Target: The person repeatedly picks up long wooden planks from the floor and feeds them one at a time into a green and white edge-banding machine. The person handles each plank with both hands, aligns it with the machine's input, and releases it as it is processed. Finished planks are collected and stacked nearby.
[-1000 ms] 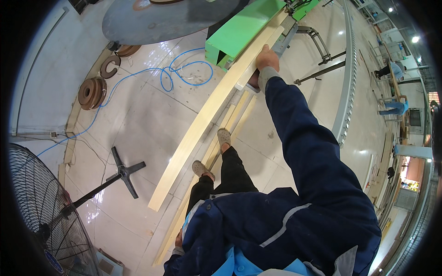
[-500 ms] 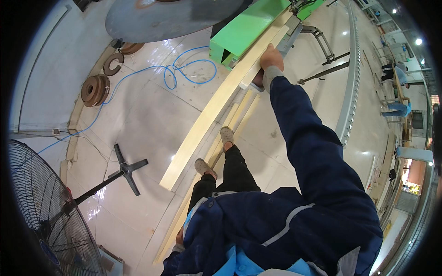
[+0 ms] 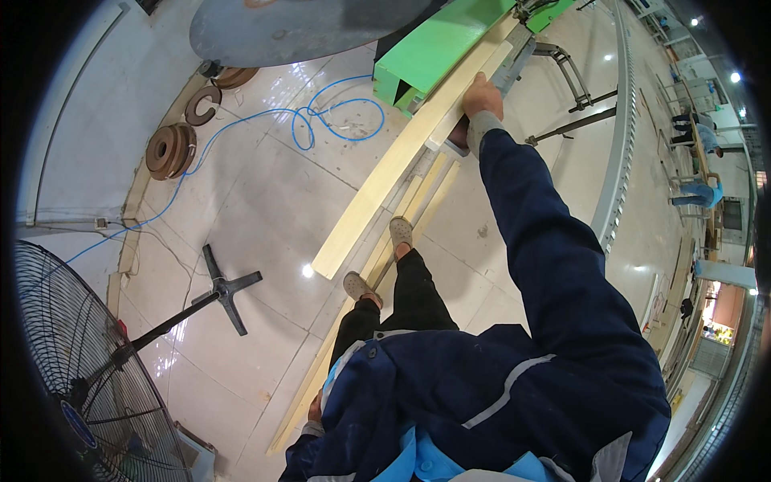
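A long pale wooden board [image 3: 377, 193] slopes from the lower left up to the green machine [image 3: 442, 52], its far part lying along the machine's side. Next to it, on the right, runs a shorter pale strip [image 3: 444, 132]. My right hand [image 3: 483, 100] is closed over this strip, with a fingertip at its upper edge by the board; the other fingers are hidden underneath. Low at my left side hangs my left hand [image 3: 315, 407], mostly covered by my jacket. Its fingers cannot be made out, and it is away from the board.
A floor fan [image 3: 88, 361] stands at lower left, near a black cross-shaped base [image 3: 221, 291]. A blue hose [image 3: 281, 118] loops over the floor. Brown rings [image 3: 170, 151] lie by the wall. Long strips [image 3: 385, 257] lie beside my feet. A metal rail [image 3: 614, 161] runs at right; people work beyond.
The long board has slid up and to the right along the machine, its near end now farther from me. My right hand stays at the same spot by the machine.
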The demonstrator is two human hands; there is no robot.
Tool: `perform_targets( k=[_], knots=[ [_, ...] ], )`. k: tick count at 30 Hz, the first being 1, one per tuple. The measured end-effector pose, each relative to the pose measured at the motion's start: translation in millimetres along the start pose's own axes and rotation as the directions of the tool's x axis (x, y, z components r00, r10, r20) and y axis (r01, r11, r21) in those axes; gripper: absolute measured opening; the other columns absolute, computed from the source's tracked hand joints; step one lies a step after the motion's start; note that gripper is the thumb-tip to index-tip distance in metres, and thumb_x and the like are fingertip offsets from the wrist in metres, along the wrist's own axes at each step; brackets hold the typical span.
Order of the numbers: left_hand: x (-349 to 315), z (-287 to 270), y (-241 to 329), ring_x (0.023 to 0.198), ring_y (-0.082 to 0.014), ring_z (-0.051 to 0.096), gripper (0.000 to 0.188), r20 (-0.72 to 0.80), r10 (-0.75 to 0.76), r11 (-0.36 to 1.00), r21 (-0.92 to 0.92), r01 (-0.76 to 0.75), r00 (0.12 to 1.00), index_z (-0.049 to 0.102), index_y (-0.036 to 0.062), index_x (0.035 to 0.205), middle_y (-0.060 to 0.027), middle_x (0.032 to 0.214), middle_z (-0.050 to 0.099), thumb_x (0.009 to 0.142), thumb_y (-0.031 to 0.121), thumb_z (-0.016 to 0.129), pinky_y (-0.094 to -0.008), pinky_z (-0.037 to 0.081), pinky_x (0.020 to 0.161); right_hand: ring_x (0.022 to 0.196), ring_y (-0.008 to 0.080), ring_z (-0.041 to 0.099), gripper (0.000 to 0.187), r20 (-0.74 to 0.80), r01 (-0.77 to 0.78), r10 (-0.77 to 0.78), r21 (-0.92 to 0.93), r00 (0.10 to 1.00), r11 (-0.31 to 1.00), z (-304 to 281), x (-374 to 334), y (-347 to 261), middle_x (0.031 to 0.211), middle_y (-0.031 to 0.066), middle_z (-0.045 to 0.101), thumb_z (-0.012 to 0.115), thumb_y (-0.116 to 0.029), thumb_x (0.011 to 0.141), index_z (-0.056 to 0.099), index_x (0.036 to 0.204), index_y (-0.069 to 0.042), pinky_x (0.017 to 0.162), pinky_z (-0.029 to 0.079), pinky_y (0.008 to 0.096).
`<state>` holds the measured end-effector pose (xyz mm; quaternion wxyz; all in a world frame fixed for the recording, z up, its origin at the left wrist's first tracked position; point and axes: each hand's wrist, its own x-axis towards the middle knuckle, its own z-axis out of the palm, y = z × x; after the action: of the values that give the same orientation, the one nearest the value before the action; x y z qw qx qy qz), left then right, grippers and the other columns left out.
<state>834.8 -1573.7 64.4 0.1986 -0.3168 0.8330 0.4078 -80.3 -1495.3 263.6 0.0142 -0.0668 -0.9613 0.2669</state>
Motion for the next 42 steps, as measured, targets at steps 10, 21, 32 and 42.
perform_targets(
  k=[10, 21, 32, 42],
  knots=[
    [5, -4, 3, 0.109, -0.0310, 0.063, 0.052, 0.022, -0.005, 1.000, 0.004, 0.005, 1.000, 0.056, 0.0049, 0.129, -0.0169, 0.118, 0.065, 0.080, 0.013, 0.068, -0.0385, 0.051, 0.094, 0.120, 0.0379, 0.056, 0.061, 0.013, -0.029, 0.029, 0.019, 1.000, 0.999, -5, -5, -3, 0.126, 0.0239, 0.060, 0.026, -0.046, 0.102, 0.059, 0.123, 0.001, 0.102, 0.043, 0.0442],
    [2, -14, 5, 0.108, -0.0308, 0.063, 0.052, 0.055, -0.020, 1.000, 0.021, 0.019, 0.998, 0.057, 0.0051, 0.128, -0.0164, 0.117, 0.065, 0.078, 0.016, 0.070, -0.0385, 0.051, 0.094, 0.120, 0.0368, 0.056, 0.062, 0.025, -0.046, 0.047, -0.014, 0.999, 0.999, -3, -4, -3, 0.128, 0.0231, 0.060, 0.025, -0.048, 0.102, 0.059, 0.124, 0.000, 0.101, 0.043, 0.0446],
    [-4, -16, 5, 0.107, -0.0306, 0.064, 0.053, 0.118, -0.032, 0.999, 0.021, 0.030, 0.992, 0.058, 0.0053, 0.126, -0.0159, 0.116, 0.066, 0.077, 0.019, 0.073, -0.0386, 0.051, 0.093, 0.118, 0.0388, 0.056, 0.063, 0.011, -0.005, 0.005, -0.032, 1.000, 0.999, -4, -5, -3, 0.125, 0.0259, 0.060, 0.024, -0.045, 0.102, 0.058, 0.121, 0.003, 0.100, 0.044, 0.0442],
    [-2, -21, 39, 0.107, -0.0304, 0.064, 0.054, 0.288, -0.056, 0.998, 0.044, 0.046, 0.956, 0.059, 0.0055, 0.125, -0.0155, 0.115, 0.066, 0.076, 0.022, 0.075, -0.0386, 0.051, 0.093, 0.120, 0.0404, 0.054, 0.063, 0.020, 0.043, -0.042, -0.016, 0.999, 0.999, -4, -5, -1, 0.126, 0.0286, 0.058, 0.024, -0.044, 0.103, 0.058, 0.121, 0.006, 0.101, 0.042, 0.0449]
  ],
)
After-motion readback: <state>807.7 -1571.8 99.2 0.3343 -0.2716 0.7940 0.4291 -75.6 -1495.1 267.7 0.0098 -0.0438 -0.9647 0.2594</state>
